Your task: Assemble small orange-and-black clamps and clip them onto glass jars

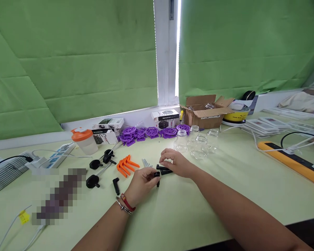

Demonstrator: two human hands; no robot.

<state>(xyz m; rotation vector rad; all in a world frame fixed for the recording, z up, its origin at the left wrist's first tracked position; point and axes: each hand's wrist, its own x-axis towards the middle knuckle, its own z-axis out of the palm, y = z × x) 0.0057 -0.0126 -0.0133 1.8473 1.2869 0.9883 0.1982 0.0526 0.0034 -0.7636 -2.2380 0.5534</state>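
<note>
My left hand (pixel 143 183) grips a black elbow-shaped plastic part (pixel 157 175) between thumb and fingers. Just to its right, my right hand (pixel 177 162) is bent with its fingertips drawn together; whatever they pinch is too small or hidden. Beneath the right hand lie black plastic bars (pixel 166 171) and a cluster of small pale pieces (pixel 168 160), partly covered. Thin metal rods or screws (pixel 146 163) rest beyond my left hand. Another black elbow part (pixel 116 186) lies left of that hand, near several orange angled pieces (pixel 126 166).
Black knobs with metal stems (pixel 93 181) lie at left, below an orange-lidded shaker cup (pixel 85 141). Purple plastic rings (pixel 151 132) line the back. Glass jars (pixel 199 146) stand beyond my right hand, before a cardboard box (pixel 205 116). An orange power strip (pixel 293 162) lies at right.
</note>
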